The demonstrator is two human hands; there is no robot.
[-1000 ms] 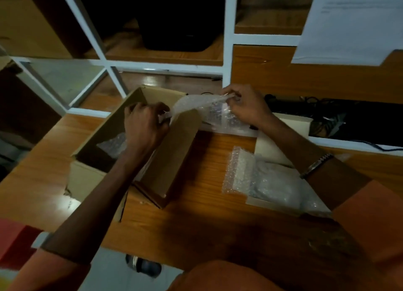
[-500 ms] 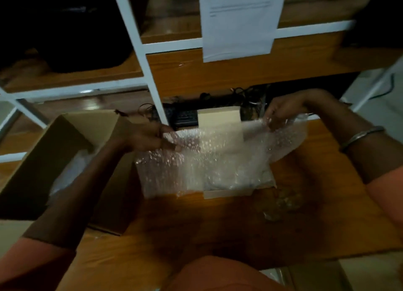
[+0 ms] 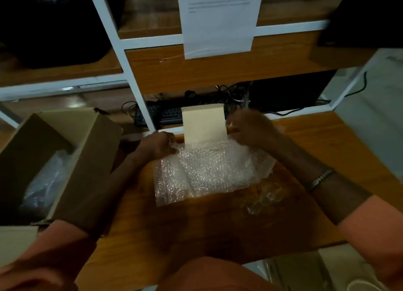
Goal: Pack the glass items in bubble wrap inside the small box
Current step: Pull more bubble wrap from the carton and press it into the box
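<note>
Bubble wrap (image 3: 209, 171) lies spread on the table (image 3: 305, 138), over a pale small box (image 3: 204, 123). Left hand (image 3: 158, 145) and right hand (image 3: 250, 127) pinch its far corners, fingers closed. Advice: press flat, centred, before loading glass. Glass (image 3: 261, 195) sits just right, dim.

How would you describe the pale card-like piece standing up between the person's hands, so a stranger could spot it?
Start at the orange-brown wooden desk and find the crinkly clear bubble wrap sheet at its middle. At the sheet's far edge, between the left hand and right hand, rises the cream rectangular cardboard panel: smooth and pale, unlike the darker brown open cardboard box at left.
</note>
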